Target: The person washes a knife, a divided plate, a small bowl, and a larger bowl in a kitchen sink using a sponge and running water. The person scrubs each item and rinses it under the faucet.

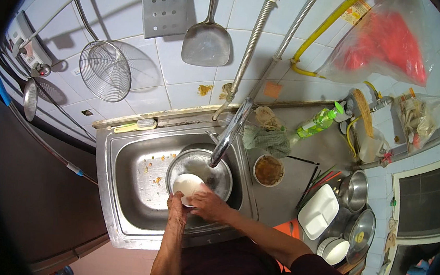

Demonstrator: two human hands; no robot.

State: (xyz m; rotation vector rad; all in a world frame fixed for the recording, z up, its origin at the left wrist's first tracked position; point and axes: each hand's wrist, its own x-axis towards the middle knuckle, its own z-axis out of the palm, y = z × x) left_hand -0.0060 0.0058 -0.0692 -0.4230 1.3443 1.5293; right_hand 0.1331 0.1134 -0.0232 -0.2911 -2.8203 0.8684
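My left hand [177, 207] grips the near left rim of a white bowl [185, 183], tilted over a round metal basin [222, 183]. Across the bowl's right side lies my right hand [210, 204], blurred, its fingers at the rim and partly over the inside. Whether it grips the bowl or holds something small is hidden. The basin stands in the right part of a stainless steel sink [131, 204] and holds cloudy, foamy liquid. Just above the basin ends the chrome faucet spout [230, 134]. Small orange food scraps [157, 180] lie on the sink floor.
On the right counter are a bowl with brown residue [269, 170], a green cloth [268, 141], a green pump bottle [317, 122], chopsticks [320, 181], a white divided tray [318, 211], white bowls [333, 250] and a steel pot [354, 190]. A brush [135, 126] lies on the sink's back ledge.
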